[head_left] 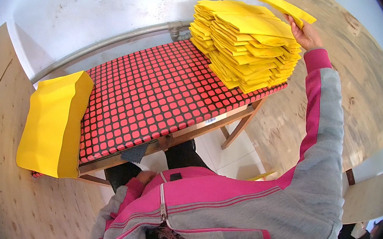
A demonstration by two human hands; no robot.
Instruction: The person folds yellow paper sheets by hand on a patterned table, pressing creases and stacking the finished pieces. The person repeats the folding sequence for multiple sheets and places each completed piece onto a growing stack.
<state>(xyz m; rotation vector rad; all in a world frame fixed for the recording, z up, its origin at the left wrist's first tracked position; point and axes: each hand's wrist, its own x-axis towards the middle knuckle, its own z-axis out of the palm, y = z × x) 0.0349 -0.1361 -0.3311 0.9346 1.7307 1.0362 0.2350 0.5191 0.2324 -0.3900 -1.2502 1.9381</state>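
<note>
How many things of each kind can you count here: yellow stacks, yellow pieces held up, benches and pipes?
Yellow stacks: 2, the tall stack and the left stack
Yellow piece lifted in the right hand: 1
Bench with red and black checked top: 1
Pipe: 1
Total: 5
</note>
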